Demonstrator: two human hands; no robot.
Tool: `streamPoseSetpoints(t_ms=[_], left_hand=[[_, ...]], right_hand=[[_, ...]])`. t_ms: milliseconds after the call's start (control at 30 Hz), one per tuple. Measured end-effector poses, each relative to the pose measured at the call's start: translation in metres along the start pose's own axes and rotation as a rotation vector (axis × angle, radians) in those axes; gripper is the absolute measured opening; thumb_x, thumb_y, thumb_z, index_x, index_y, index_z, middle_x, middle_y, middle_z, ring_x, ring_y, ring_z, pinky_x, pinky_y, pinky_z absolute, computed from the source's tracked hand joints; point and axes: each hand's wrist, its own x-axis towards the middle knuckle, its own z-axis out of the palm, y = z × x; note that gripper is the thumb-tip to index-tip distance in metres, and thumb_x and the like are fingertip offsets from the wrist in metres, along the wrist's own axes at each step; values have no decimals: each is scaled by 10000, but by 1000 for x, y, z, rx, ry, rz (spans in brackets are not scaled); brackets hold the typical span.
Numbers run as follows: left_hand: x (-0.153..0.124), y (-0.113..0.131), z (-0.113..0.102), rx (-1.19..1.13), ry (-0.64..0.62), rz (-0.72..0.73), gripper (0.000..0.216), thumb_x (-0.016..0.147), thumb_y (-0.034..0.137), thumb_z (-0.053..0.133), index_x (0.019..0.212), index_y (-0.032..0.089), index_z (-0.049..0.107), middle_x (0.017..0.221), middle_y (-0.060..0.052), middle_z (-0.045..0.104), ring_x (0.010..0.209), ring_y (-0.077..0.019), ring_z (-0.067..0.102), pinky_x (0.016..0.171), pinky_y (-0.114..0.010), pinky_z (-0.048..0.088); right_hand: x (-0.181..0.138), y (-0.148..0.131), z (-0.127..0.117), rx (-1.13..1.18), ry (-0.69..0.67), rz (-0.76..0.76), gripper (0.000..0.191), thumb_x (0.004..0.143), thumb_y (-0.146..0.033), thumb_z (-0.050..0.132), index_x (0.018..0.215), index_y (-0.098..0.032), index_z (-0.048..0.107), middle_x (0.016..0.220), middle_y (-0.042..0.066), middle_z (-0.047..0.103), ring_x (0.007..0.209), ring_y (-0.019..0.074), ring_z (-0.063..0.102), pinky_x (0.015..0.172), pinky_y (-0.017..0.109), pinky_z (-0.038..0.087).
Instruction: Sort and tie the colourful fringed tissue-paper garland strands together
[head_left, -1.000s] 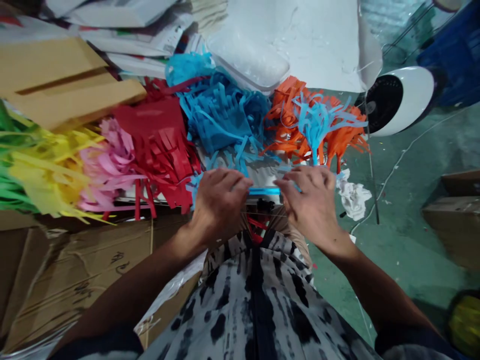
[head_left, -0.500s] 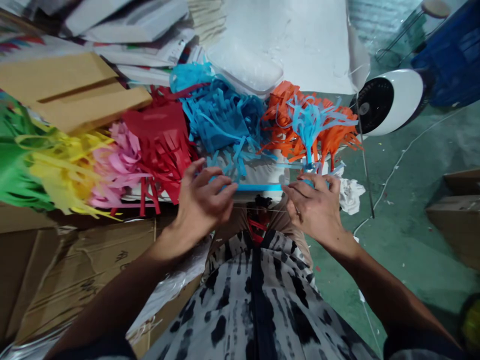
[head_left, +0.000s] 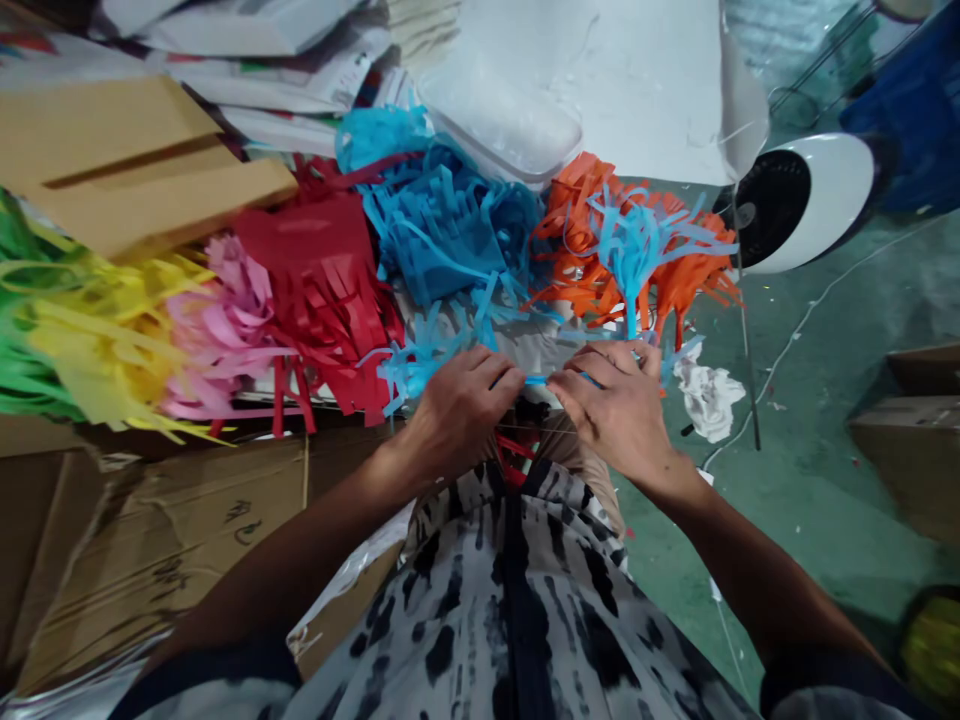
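Note:
Between my two hands runs a thin, tightly rolled stretch of blue fringed tissue paper [head_left: 535, 380], with loose strips fanning out beyond the left hand. My left hand [head_left: 466, 405] has its fingers closed on the roll, and my right hand [head_left: 621, 405] grips it a short way to the right. The fingertips of both hands are partly hidden. Just beyond the right hand lies a light-blue tassel [head_left: 634, 245], on top of orange fringed paper [head_left: 574, 225]. A heap of darker blue fringed paper [head_left: 450, 225] sits in front of the left hand.
Red fringed paper [head_left: 319, 280], pink strips [head_left: 217, 330] and yellow strips [head_left: 112, 330] lie leftward, beside tan cardboard pieces [head_left: 165, 170]. A clear plastic tub [head_left: 499, 125] is at the back. A white-and-black fan [head_left: 817, 200] and crumpled white paper [head_left: 709, 395] are at right. Cardboard boxes [head_left: 172, 550] stand lower left.
My left hand has moved right, nearer the right hand, and its fingers have closed in. The visible blue stretch between the hands is shorter; loose blue strips now show beyond the left hand.

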Motion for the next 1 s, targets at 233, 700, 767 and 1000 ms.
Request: streamPoseSetpoints(t_ms=[233,700,767,1000], left_hand=[[-3,-7,-8,-8,38,-160,185,1051,314,590,957,190,689,940,-60,745,912,-246,622,784,-401,415],[8,-24,-23,-86,-132,-390,173,930,354,740,841,206,728,921,-70,704,998,-304,602,852,-435,414],[9,-24,-23,-109,-127,-411,135,930,328,734,866,209,737,923,-67,709,989,-297,608,850,-435,422],[-8,-4,-14,-55,31,-110,258,1022,244,595,1227,306,739,1134,-37,784,1122,-271,636,1025,-500,394]], right_hand=[[-2,7,-1,204,-63,100,177,1054,-303,585,976,-243,732,973,30,759,1060,263,619,939,443,308],[13,1,-8,176,-170,303,33,826,-196,680,807,-216,663,902,53,764,1057,337,603,839,412,288],[14,2,-9,184,-179,318,35,834,-191,666,844,-219,685,898,51,765,1046,330,609,842,413,291],[-3,-8,-2,26,-37,108,219,953,-150,603,1051,-282,749,1060,4,797,1237,293,594,1000,480,289]])
